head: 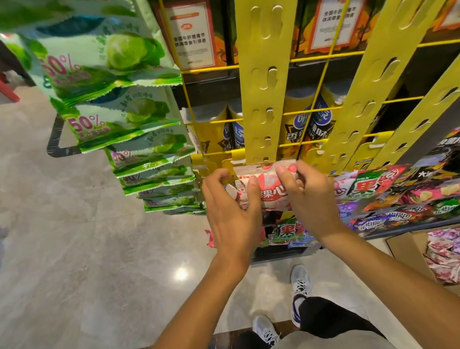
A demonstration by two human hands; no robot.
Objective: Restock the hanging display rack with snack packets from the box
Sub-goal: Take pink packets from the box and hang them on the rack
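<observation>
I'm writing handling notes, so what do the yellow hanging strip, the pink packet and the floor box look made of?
Yellow hanging strip: probably glossy plastic, with punched tabs and a sheen. Pink packet: shiny crinkled plastic film with a serrated top seal. Box: plain brown cardboard, matte.

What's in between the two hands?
A pink snack packet, pinched by the left hand and right hand at the foot of a yellow strip. The head view shows it.
</observation>
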